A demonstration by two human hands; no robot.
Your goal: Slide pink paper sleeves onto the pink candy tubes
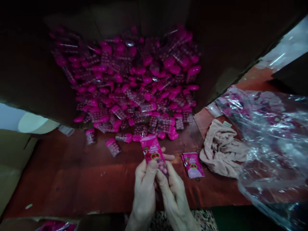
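Between my two hands, over the table's front part, is a small candy container (162, 166) with pink balls showing through its clear wall. A pink printed sleeve (152, 146) with fruit pictures lies along it; whether it goes around the container I cannot tell. My left hand (145, 192) is closed, its thumb pressing on the sleeve's lower part. Closed on the container from the right is my right hand (175, 194), with a finger or two stretched out behind. To the right lies a small stack of matching pink sleeves (193, 165).
A large cardboard box (223, 48) lies open toward me, with many pink-capped candy containers (134, 86) heaped inside. Loose containers (113, 147) lie before it on the reddish wooden table (79, 173). A beige cloth (222, 149) and a clear plastic bag (276, 144) occupy the right.
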